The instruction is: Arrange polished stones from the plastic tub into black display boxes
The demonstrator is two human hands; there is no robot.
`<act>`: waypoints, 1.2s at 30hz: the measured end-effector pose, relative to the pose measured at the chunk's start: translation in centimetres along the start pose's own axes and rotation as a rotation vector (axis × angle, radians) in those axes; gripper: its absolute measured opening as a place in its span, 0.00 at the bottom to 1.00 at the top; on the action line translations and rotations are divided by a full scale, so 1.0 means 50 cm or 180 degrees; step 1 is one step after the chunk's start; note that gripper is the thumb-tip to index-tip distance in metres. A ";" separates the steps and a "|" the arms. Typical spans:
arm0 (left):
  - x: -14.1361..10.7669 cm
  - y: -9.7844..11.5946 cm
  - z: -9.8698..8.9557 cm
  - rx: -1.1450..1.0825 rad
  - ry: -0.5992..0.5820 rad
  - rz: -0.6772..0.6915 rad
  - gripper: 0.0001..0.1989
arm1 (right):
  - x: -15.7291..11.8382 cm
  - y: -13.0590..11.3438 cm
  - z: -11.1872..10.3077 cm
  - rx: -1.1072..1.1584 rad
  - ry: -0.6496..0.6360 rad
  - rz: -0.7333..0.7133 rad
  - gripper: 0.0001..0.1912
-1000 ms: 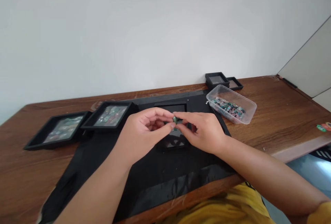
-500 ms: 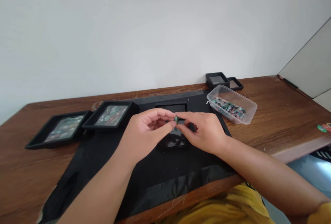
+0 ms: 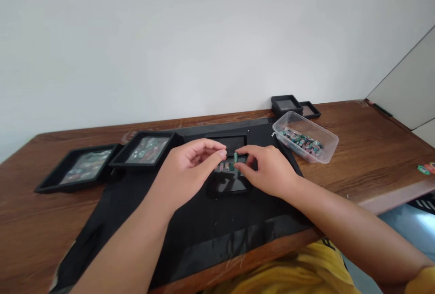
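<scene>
A small green oblong piece (image 3: pixel 235 157) stands upright between the thumb and index finger of my right hand (image 3: pixel 268 167). My left hand (image 3: pixel 190 167) is just left of it, thumb and index fingertips pinched together; whether anything is between them is hidden. Below both hands, a black tray (image 3: pixel 227 191) with a glossy inner surface lies on the black mat (image 3: pixel 200 235). Several small pink and green pieces (image 3: pixel 224 166) form a row in its upper part, partly covered by my right fingers. Directly behind it is another dark frame (image 3: pixel 234 141).
Two black trays (image 3: pixel 142 150) with colourful pieces under a shiny surface stand on the left. A clear plastic container (image 3: pixel 328 149) of similar loose pieces is at the right. Small black trays (image 3: pixel 287 103) are behind it by the wall. The wooden table's front edge (image 3: pixel 244 262) is near my body.
My left hand has let go of the green piece and drawn slightly left. My right hand keeps hold of it, now turned more upright, and the row of pieces below shows.
</scene>
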State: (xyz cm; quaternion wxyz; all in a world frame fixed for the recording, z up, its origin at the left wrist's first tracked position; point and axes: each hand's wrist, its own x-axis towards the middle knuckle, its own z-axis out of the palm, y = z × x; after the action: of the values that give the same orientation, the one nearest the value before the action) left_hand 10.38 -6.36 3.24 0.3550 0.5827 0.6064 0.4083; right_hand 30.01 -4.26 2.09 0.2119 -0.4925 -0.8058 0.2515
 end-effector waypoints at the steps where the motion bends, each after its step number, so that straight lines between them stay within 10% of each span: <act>1: 0.000 -0.003 -0.002 0.0197 0.0096 0.0065 0.15 | 0.002 -0.001 0.000 -0.0090 -0.0075 0.0079 0.15; 8: 0.006 -0.023 -0.007 0.1296 0.0173 0.0023 0.19 | 0.003 -0.008 0.016 -0.0562 -0.0344 0.0300 0.13; 36: 0.013 -0.059 -0.011 0.2118 -0.0613 0.0191 0.17 | 0.000 -0.010 0.018 -0.0800 -0.0456 0.0332 0.14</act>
State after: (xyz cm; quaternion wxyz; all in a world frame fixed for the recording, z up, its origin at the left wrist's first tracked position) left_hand 8.62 -5.70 0.82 0.1890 0.7199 0.6526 0.1416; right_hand 29.13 -4.62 1.67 0.0773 -0.5371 -0.8173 0.1938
